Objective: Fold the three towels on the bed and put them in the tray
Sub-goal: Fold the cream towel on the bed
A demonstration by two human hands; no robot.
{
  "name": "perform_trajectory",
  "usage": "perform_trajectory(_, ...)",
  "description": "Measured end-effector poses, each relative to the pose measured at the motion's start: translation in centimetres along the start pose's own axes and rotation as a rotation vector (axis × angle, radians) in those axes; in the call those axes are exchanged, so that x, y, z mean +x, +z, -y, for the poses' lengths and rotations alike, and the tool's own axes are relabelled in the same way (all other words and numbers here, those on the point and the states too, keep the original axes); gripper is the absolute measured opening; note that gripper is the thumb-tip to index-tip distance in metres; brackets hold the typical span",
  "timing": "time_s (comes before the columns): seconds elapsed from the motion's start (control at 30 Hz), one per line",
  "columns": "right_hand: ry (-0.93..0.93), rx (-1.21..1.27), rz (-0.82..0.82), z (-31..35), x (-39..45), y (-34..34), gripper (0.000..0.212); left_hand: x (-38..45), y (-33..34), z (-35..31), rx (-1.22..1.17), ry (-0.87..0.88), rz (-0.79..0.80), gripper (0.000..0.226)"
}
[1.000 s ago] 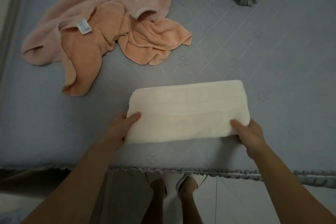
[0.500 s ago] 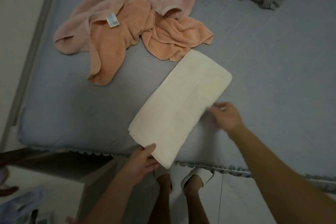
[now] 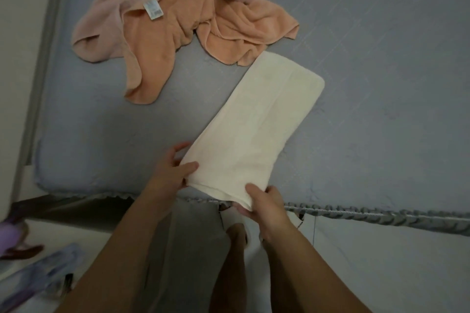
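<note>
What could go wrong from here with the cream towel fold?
Cream towel far end touches the orange towel; folding over may drag it. Left hand and right hand pinch only the near end at the bed edge, so it could slip off.

Both hands forward, fingers closed in a pinch.
I see my left hand (image 3: pixel 169 176) with thumb on top, fingers beneath; my right hand (image 3: pixel 267 204) likewise, both forearms extended forward, converging.

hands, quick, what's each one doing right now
Left hand: grips the near left corner of the cream towel.
Right hand: grips the towel's near right corner, thumb on top.
</note>
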State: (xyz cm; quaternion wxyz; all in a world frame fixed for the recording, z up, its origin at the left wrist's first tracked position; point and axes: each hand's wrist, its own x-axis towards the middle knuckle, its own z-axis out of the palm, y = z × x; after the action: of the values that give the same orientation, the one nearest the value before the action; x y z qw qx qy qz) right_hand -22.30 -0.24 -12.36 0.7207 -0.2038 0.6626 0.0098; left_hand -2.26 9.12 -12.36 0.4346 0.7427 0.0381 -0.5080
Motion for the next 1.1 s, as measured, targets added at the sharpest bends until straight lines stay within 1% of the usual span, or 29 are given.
perform_trajectory(0.07,-0.084,0.012,-0.018,1.0,-2.6,-1.3,0.051,-2.8,-0.7,-0.5,0.19,0.094,0.001,0.054)
perform_trajectory(0.1,-0.145,-0.003,0.021,1.5,-4.0,-2.0,0.057,-4.2,-0.9,-0.5,0.23,0.129,0.01,0.052)
perform_trajectory(0.13,-0.216,-0.041,0.077,2.1,-5.4,-2.6,0.059,-5.3,-1.0,-0.4,0.241,0.16,0.032,0.049)
perform_trajectory(0.2,-0.325,-0.115,0.169,3.0,-7.4,-3.5,0.052,-6.9,-1.3,0.0,0.237,0.21,0.105,0.048)
perform_trajectory(0.23,-0.344,-0.131,0.199,3.5,-7.9,-3.8,0.045,-7.3,-1.4,0.0,0.21,0.215,0.157,0.053)
perform_trajectory(0.3,-0.305,-0.071,0.257,4.5,-7.9,-4.5,0.029,-7.6,-1.2,-0.7,0.155,0.19,0.258,0.062)
perform_trajectory(0.33,-0.245,0.007,0.311,5.1,-7.7,-5.0,0.029,-7.4,-0.8,-1.3,0.171,0.204,0.288,0.064)
perform_trajectory(0.4,-0.152,0.159,0.448,6.3,-7.1,-6.1,0.04,-6.7,0.4,-2.9,0.226,0.244,0.329,0.063)
perform_trajectory(0.47,-0.162,0.177,0.507,7.3,-6.4,-6.9,0.054,-5.8,2.0,-4.6,0.285,0.266,0.362,0.058)
perform_trajectory(0.5,-0.195,0.111,0.486,7.8,-5.9,-7.1,0.057,-5.3,2.8,-5.5,0.352,0.306,0.344,0.052)
perform_trajectory(0.53,-0.249,-0.006,0.423,8.2,-5.3,-7.2,0.056,-4.5,3.5,-6.4,0.458,0.376,0.303,0.044)
perform_trajectory(0.6,-0.402,-0.306,0.213,9.3,-4.1,-7.1,0.042,-2.7,4.6,-8.1,0.619,0.501,0.236,0.026)
perform_trajectory(0.67,-0.525,-0.526,0.033,10.9,-2.6,-7.1,0.026,-0.5,5.8,-9.7,0.659,0.512,0.181,0.014)
perform_trajectory(0.7,-0.569,-0.59,-0.03,11.8,-1.6,-7.2,0.02,0.8,6.7,-10.4,0.651,0.507,0.16,0.014)
perform_trajectory(0.77,-0.627,-0.69,-0.132,14.2,0.5,-7.1,0.009,3.6,8.6,-11.3,0.62,0.476,0.104,0.02)
perform_trajectory(0.8,-0.65,-0.724,-0.168,15.4,1.8,-6.9,0.012,5.1,9.6,-11.6,0.602,0.455,0.059,0.023)
perform_trajectory(0.87,-0.711,-0.759,-0.221,17.5,4.7,-6.6,0.032,8.0,11.4,-11.8,0.556,0.416,-0.029,0.025)
perform_trajectory(0.9,-0.731,-0.74,-0.238,18.5,6.1,-6.3,0.038,9.4,12.2,-11.7,0.514,0.397,-0.056,0.024)
perform_trajectory(0.93,-0.73,-0.686,-0.244,19.2,7.4,-6.0,0.035,10.6,12.8,-11.5,0.453,0.373,-0.079,0.021)
perform_trajectory(1.0,-0.667,-0.548,-0.262,20.2,9.4,-5.8,0.017,12.3,14.0,-11.1,0.336,0.338,-0.158,0.012)
perform_trajectory(1.03,-0.632,-0.495,-0.273,20.4,10.0,-5.8,0.014,12.8,14.3,-11.1,0.309,0.338,-0.192,0.01)
perform_trajectory(1.07,-0.616,-0.466,-0.277,20.6,10.4,-6.0,0.015,12.9,14.4,-11.1,0.305,0.348,-0.196,0.015)
perform_trajectory(1.1,-0.624,-0.463,-0.266,20.6,10.6,-6.2,0.018,12.9,14.4,-11.1,0.318,0.362,-0.157,0.025)
